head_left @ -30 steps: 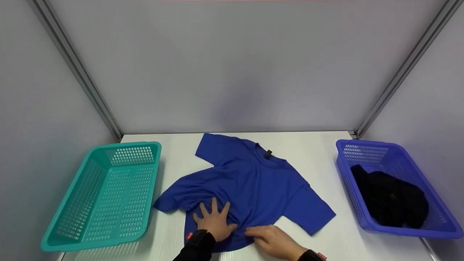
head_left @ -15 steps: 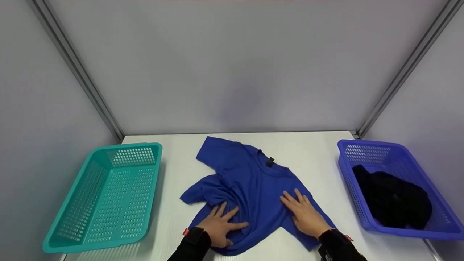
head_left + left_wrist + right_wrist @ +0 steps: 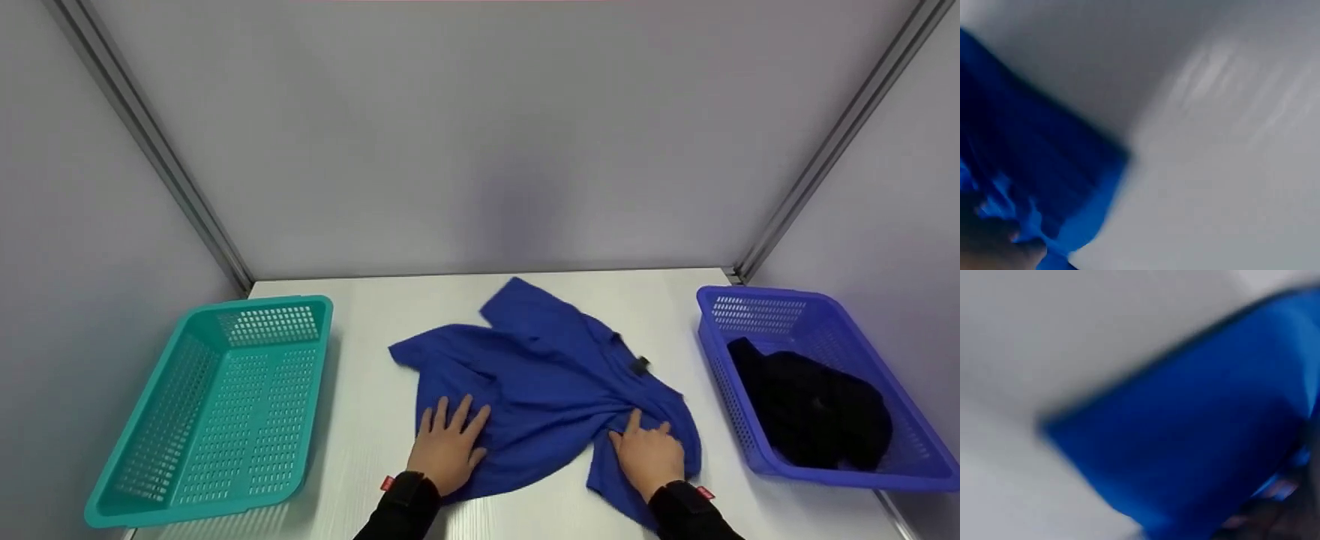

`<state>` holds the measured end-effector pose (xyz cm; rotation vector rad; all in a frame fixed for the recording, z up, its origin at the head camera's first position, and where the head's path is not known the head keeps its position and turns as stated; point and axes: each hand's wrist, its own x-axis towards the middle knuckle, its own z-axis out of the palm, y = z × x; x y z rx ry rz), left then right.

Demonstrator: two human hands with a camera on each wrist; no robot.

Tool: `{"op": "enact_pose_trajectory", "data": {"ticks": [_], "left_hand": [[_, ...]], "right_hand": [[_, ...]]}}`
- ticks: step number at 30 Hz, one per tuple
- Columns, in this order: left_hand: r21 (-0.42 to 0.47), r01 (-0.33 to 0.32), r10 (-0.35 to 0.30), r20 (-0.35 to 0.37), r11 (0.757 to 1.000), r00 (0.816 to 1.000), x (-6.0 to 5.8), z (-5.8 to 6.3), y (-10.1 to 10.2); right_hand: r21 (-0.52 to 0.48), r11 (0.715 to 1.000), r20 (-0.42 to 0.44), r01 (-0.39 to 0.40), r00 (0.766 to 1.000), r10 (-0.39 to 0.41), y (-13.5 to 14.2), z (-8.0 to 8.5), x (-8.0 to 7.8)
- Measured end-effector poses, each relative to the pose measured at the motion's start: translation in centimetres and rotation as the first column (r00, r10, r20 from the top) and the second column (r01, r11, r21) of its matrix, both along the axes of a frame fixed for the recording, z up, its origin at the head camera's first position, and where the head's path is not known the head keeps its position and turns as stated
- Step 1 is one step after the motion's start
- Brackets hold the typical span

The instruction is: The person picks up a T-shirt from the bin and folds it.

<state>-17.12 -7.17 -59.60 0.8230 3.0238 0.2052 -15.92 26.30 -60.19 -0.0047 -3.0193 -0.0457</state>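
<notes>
A blue short-sleeved T-shirt (image 3: 517, 382) lies rumpled on the white table, its dark neck label toward the right. On its lower left part my left hand (image 3: 444, 450) rests flat, fingers spread. My right hand (image 3: 651, 456) grips the shirt's right side near a sleeve with bent fingers, and creases run leftward from it. In the left wrist view a blue sleeve corner (image 3: 1072, 157) shows beside a dark, partly cropped hand. The right wrist view is blurred; a blue flap of cloth (image 3: 1185, 422) fills its middle and hides most of the fingers.
A green perforated basket (image 3: 319, 390) stands on the left. On the right is a purple-blue basket (image 3: 724, 405) with a black cloth item (image 3: 814, 409) inside. Grey panels (image 3: 480, 135) wall the table (image 3: 360, 465) at the back and sides.
The T-shirt has shifted and turned toward the right, its label moving right. My right hand went from the hem to the right side and bent its fingers; the left hand stayed on the lower left.
</notes>
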Motion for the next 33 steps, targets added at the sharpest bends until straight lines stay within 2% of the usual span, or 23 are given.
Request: {"op": "enact_pose_trajectory", "data": {"ticks": [2,4,6,9,12,15,17,18,20,21,22,23,25,27,28,29,31,33], "left_hand": [[0.002,0.02,-0.02,-0.003,1.0,1.0,0.1,-0.2,0.4],[-0.014,0.04,-0.04,0.021,0.999,0.999,0.3,-0.1,0.6],[-0.014,0.024,-0.024,0.041,1.0,0.999,0.3,-0.3,0.3],[0.001,-0.082,0.082,0.022,0.997,0.996,0.1,-0.3,-0.8],[0.009,-0.225,0.225,0.003,0.974,0.974,-0.3,-0.7,-2.9],[-0.002,-0.373,0.373,-0.003,0.928,0.928,-0.6,-1.1,-5.1],[-0.003,-0.455,0.455,-0.02,0.89,0.89,-0.7,-1.4,-6.2],[0.003,-0.486,0.486,-0.033,0.874,0.874,-0.7,-1.5,-6.6],[0.031,-0.517,0.518,-0.083,0.855,0.851,-0.6,-1.8,-7.2],[0.052,-0.518,0.521,-0.116,0.854,0.846,-0.6,-2.0,-7.3],[0.072,-0.51,0.515,-0.153,0.857,0.844,-0.5,-2.1,-7.3],[0.089,-0.492,0.5,-0.191,0.866,0.845,-0.4,-2.2,-7.3],[0.115,-0.438,0.452,-0.266,0.892,0.851,-0.3,-2.2,-7.2],[0.104,-0.388,0.401,-0.285,0.916,0.87,-0.2,-1.9,-7.1],[0.09,-0.366,0.376,-0.268,0.926,0.887,-0.2,-1.6,-7.0],[0.076,-0.346,0.354,-0.232,0.935,0.906,-0.1,-1.4,-7.1],[0.047,-0.316,0.319,-0.12,0.948,0.94,0.0,-0.7,-7.2],[0.041,-0.285,0.285,0.009,0.958,0.959,0.0,-0.2,-7.5]], "right_hand": [[0.027,0.998,-0.016,0.048,0.999,-0.047,-0.4,0.0,0.1],[0.038,0.999,-0.006,0.039,0.999,-0.039,-0.7,0.1,0.0],[0.054,0.998,0.008,-0.027,1.0,0.026,-0.9,0.3,-0.2],[-0.014,0.985,0.039,-0.172,0.984,0.172,-0.9,0.5,-0.4],[-0.223,0.93,0.148,-0.291,0.933,0.327,-0.8,0.7,-0.5],[-0.395,0.85,0.251,-0.35,0.849,0.466,-0.7,0.3,-0.4],[-0.434,0.815,0.296,-0.384,0.794,0.531,-0.5,0.0,-0.1],[-0.438,0.803,0.305,-0.403,0.774,0.555,-0.4,-0.2,0.0],[-0.432,0.795,0.311,-0.425,0.758,0.574,0.0,-0.5,0.2],[-0.418,0.8,0.305,-0.43,0.764,0.569,0.2,-0.6,0.2],[-0.393,0.813,0.292,-0.429,0.781,0.553,0.5,-0.7,0.2],[-0.357,0.832,0.265,-0.426,0.808,0.527,0.9,-0.8,0.2],[-0.251,0.885,0.17,-0.393,0.882,0.44,1.7,-0.9,0.2],[-0.136,0.936,0.032,-0.325,0.943,0.332,2.4,-1.0,0.1],[-0.091,0.954,-0.046,-0.287,0.958,0.284,2.8,-1.1,0.1],[-0.052,0.966,-0.125,-0.254,0.961,0.246,3.2,-1.2,0.0],[-0.002,0.977,-0.248,-0.212,0.947,0.205,3.7,-1.5,0.0],[0.036,0.973,-0.308,-0.229,0.924,0.229,4.1,-1.7,0.1]]}}
